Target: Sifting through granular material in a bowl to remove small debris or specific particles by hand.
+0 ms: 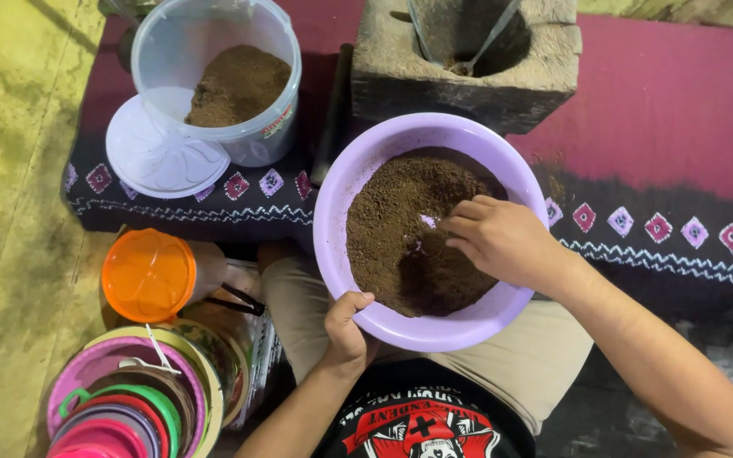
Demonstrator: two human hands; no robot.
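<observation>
From left to right we see a clear tub (231, 76) of brown powder on the patterned cloth (663, 110), our left hand (345, 326) gripping the near rim of a lilac basin (349, 182) on our lap, and our right hand (502, 242) pinching its brown powder (400, 229).

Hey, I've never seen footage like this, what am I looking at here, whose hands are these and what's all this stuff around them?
There is no machine here: a camera worn on a person's head looks down at their own bare hands. The left hand grips the rim of a round lilac plastic bowl resting on their lap. The right hand reaches into the brown ground powder inside it. Beyond sit a clear plastic tub of similar powder, its white lid, a stone mortar, an orange-lidded jar and stacked coloured sieves.
</observation>
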